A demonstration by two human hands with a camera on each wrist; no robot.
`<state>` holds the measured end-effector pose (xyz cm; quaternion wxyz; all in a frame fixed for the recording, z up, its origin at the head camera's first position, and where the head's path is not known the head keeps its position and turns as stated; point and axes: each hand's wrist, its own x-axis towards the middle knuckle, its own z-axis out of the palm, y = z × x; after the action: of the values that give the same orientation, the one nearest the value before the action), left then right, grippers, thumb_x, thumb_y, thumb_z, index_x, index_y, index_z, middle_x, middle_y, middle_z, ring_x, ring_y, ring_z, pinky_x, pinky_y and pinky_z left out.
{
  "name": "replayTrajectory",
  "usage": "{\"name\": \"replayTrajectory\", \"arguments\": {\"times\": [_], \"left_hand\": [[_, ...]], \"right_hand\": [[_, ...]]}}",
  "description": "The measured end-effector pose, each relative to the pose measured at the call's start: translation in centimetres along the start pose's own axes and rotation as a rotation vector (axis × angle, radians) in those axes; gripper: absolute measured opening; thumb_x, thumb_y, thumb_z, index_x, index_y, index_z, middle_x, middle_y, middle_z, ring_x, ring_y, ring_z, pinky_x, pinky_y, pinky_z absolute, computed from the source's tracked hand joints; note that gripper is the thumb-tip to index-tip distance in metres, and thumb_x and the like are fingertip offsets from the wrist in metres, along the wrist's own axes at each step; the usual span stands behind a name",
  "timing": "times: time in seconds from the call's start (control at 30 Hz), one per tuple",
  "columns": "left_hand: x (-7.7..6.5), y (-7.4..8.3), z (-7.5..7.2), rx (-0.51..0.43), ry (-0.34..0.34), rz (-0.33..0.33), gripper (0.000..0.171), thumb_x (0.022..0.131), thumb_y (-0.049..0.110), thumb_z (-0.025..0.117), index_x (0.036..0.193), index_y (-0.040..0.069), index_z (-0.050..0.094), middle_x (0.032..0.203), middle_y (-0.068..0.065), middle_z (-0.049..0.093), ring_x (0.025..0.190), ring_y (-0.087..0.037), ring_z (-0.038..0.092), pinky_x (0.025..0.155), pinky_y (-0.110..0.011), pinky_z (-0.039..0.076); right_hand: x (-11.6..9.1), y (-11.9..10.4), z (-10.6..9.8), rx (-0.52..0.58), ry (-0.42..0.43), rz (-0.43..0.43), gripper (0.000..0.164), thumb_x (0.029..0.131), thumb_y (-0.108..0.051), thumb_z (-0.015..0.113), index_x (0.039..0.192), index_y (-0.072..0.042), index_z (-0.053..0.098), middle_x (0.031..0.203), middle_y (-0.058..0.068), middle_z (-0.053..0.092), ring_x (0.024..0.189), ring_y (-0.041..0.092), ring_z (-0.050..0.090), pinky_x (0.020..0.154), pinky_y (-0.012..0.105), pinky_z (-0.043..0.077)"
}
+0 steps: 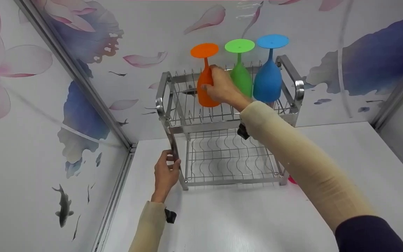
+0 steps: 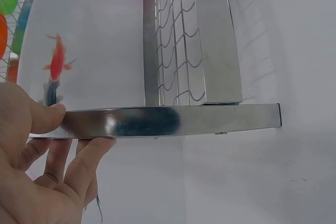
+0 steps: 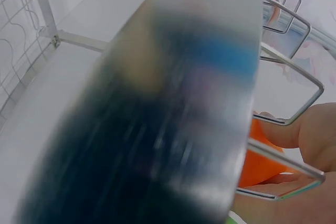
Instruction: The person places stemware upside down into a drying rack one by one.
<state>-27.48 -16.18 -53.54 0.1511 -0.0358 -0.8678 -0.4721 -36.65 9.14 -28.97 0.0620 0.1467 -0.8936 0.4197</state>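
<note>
A two-tier metal dish rack (image 1: 205, 127) stands against the patterned back wall. Three upside-down plastic goblets are at its top tier: an orange goblet (image 1: 202, 77) at left, a green goblet (image 1: 240, 75) in the middle and a blue goblet (image 1: 268, 82) at right. My right hand (image 1: 223, 85) grips the orange one round its bowl; in the right wrist view a blurred metal bar (image 3: 173, 124) covers much of the scene, with part of that hand (image 3: 317, 140) beyond the wires. With thumb and fingers, my left hand (image 1: 165, 176) holds the rack's left front post (image 2: 136, 121).
The lower wire tier (image 1: 229, 154) sits close above the white tabletop (image 1: 233, 217). A small pink-red thing (image 1: 292, 180) shows partly behind the right sleeve, by the rack's right foot. A side panel (image 1: 23, 157) with a metal frame rises at left.
</note>
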Motion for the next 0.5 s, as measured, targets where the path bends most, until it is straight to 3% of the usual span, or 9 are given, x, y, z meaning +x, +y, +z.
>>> {"name": "replayTrajectory", "arguments": {"times": [0.5], "left_hand": [[-0.02,0.02,-0.15,-0.022,-0.014,-0.009,0.037,0.102,0.005,0.070,0.137,0.008,0.061,0.111,-0.015,0.071,0.090,-0.029,0.079,0.076,-0.043,0.068]], "right_hand": [[-0.37,-0.27,-0.48,0.001,0.003,0.014,0.053,0.106,-0.010,0.063,0.152,0.005,0.042,0.144,0.023,0.055,0.134,0.036,0.057,0.117,0.046,0.051]]}}
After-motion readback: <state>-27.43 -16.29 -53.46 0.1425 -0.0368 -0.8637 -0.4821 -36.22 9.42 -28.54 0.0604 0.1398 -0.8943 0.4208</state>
